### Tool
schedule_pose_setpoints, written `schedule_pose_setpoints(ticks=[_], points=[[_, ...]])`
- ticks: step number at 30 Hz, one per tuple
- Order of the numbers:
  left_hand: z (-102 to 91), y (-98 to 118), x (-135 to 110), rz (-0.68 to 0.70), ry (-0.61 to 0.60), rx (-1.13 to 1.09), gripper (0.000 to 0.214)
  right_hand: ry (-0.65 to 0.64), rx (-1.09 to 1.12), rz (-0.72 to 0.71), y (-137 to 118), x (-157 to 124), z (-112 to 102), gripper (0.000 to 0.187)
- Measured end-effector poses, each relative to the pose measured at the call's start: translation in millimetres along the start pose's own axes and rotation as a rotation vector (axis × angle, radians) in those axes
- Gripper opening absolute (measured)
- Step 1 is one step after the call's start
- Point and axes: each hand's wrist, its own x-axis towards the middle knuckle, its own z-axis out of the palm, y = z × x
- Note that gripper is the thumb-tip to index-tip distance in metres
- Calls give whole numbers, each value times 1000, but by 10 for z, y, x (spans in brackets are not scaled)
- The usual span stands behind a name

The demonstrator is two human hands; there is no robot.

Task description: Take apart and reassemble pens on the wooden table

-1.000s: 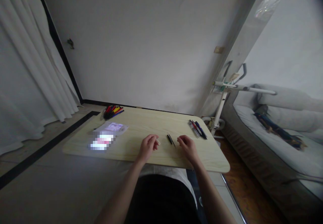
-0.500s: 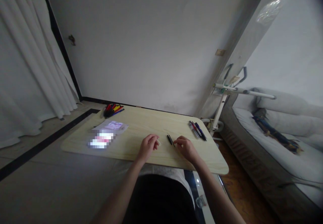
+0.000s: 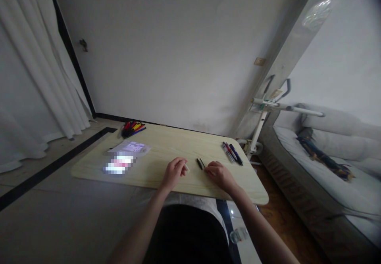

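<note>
My left hand (image 3: 174, 173) is curled above the near middle of the table, its fingers closed on a short whitish stick-like piece (image 3: 187, 167). The kind of that piece is too small to make out. To the right, my right hand (image 3: 218, 173) rests low over the tabletop with its fingertips pinched at the near end of a thin dark stick (image 3: 202, 162), which looks like a pen refill. Just left of the stick lies a thicker black pen part (image 3: 199, 163), apart from both hands.
Several pens (image 3: 232, 153) lie side by side on the table's (image 3: 178, 142) right. Colored pens (image 3: 133, 129) are bunched at the far left. A clear plastic packet (image 3: 135, 148) and a bright blurred-out rectangle (image 3: 119, 163) lie nearer. A bottle (image 3: 238, 235) is on the floor below.
My right hand has shifted slightly left, its fingertips now at the end of the thin dark stick. My left hand stays in place with the whitish piece.
</note>
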Motion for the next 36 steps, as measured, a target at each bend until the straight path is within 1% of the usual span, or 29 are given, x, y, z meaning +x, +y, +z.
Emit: schedule_pose_setpoints(ticks=[4, 8, 13, 24, 36], points=[[-2, 12, -1, -6, -11, 18, 26, -45, -67, -48, 22, 9, -71, 18], [1, 30, -4, -15, -7, 29, 26, -108, -116, -65, 41, 23, -131, 16], [4, 40, -6, -16, -10, 34, 26, -126, -130, -75, 52, 28, -155, 15], [4, 10, 4, -9, -7, 23, 25, -148, -132, -11, 52, 44, -136, 18], [-1, 15, -1, 2, -16, 22, 25, -231, -174, 49, -14, 83, -207, 20]])
